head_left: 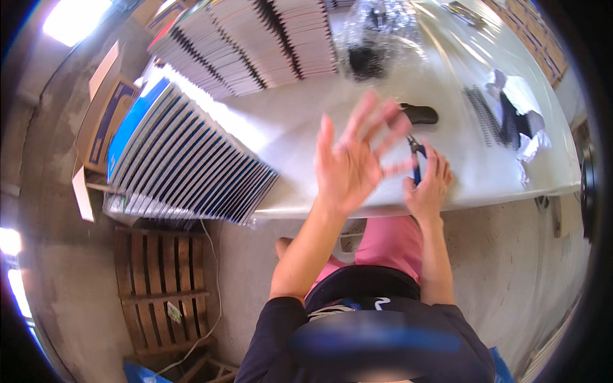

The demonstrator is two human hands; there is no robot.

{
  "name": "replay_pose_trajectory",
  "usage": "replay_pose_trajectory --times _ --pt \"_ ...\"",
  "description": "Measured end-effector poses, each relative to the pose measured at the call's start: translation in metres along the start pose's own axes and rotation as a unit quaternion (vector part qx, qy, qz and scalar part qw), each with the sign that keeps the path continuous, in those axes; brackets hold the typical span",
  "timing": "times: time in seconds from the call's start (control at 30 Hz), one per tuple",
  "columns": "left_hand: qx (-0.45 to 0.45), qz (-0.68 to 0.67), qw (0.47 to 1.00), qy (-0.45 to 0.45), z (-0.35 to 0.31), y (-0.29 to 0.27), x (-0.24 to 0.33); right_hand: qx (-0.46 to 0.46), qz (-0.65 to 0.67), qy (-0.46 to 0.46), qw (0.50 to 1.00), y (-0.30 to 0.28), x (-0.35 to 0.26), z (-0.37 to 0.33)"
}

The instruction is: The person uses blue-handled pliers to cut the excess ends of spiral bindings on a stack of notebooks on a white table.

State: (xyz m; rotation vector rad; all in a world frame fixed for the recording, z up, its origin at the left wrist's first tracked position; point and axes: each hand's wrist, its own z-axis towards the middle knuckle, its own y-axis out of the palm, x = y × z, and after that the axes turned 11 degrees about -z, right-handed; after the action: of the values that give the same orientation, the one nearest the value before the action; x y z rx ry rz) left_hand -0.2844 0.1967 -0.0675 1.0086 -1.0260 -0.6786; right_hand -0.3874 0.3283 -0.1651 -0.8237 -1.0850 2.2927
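My left hand point(350, 163) is raised over the white-topped table, palm showing and fingers spread, with nothing in it; motion blurs the fingers. To its right, my right hand point(431, 185) rests low over the table with its fingers around a pair of blue-handled pliers point(417, 173), whose dark jaws point away from me. Just beyond the pliers lies a dark, rounded, flat object point(420, 115), its kind unclear. Farther right, several black binding coils point(483, 118) lie beside crumpled white paper point(534, 115). Neither hand touches the coils.
Blue-covered books in a slanted stack point(191, 153) stand at the table's left edge. Tall stacks of spiral-bound notebooks point(255, 45) fill the back, next to clear plastic wrap point(383, 38) with dark contents. A cardboard box point(108, 121) and a wooden pallet point(165, 287) are on the left.
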Motion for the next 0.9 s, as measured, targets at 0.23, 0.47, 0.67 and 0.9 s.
replay_pose_trajectory --times 0.23,0.47,0.67,0.9 --pt "-0.035 0.267 0.959 0.084 -0.202 -0.06 0.067 -0.15 0.304 -0.064 0.939 -0.021 -0.021 0.008" --pt "0.372 0.412 0.673 0.49 -0.209 -0.036 0.125 -0.155 0.179 -0.381 0.894 -0.043 -0.179 -0.028" --pt "0.305 0.385 0.741 0.458 -0.198 -0.044 0.137 -0.087 0.133 -0.344 0.925 -0.042 -0.232 -0.039" --pt "0.295 0.364 0.736 0.489 -0.195 -0.051 0.138 -0.052 0.103 -0.318 0.941 -0.047 -0.251 -0.039"
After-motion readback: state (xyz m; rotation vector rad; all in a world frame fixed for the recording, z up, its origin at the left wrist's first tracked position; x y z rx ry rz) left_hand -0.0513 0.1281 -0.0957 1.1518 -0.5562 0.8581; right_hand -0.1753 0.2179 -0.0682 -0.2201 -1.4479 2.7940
